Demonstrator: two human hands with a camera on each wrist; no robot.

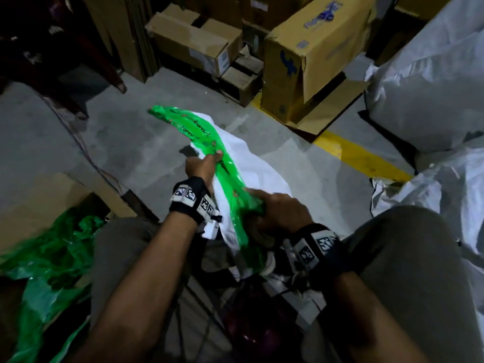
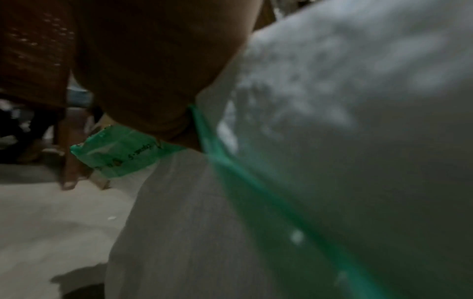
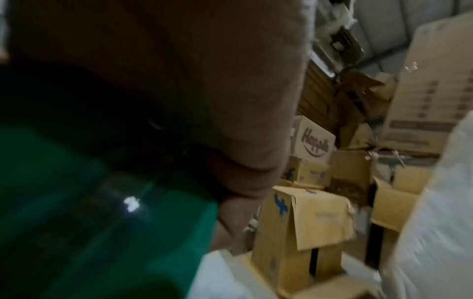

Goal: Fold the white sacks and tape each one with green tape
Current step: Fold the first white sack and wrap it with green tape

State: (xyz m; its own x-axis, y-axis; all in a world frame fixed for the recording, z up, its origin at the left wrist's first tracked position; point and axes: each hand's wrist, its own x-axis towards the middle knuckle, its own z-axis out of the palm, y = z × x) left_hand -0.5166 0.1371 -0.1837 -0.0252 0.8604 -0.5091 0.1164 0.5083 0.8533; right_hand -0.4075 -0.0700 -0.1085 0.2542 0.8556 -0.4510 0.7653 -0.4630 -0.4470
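Observation:
A folded white sack (image 1: 251,163) is held up in front of my knees, with a long strip of green printed tape (image 1: 199,132) running along it. My left hand (image 1: 207,162) pinches the sack and tape near the middle of the strip. Lower down, my right hand (image 1: 277,208) grips the tape and sack. In the left wrist view the green tape (image 2: 117,153) sticks out past my fingers, and the white sack (image 2: 332,141) fills the right side. The right wrist view shows green tape (image 3: 102,232) under my curled fingers (image 3: 230,182).
A pile of crumpled green tape (image 1: 52,252) lies in a cardboard box at lower left. Cardboard boxes (image 1: 309,61) stand ahead. Large white sacks (image 1: 432,87) pile up on the right. A yellow line (image 1: 361,158) crosses the concrete floor (image 1: 52,142). Chair legs (image 1: 104,66) stand at upper left.

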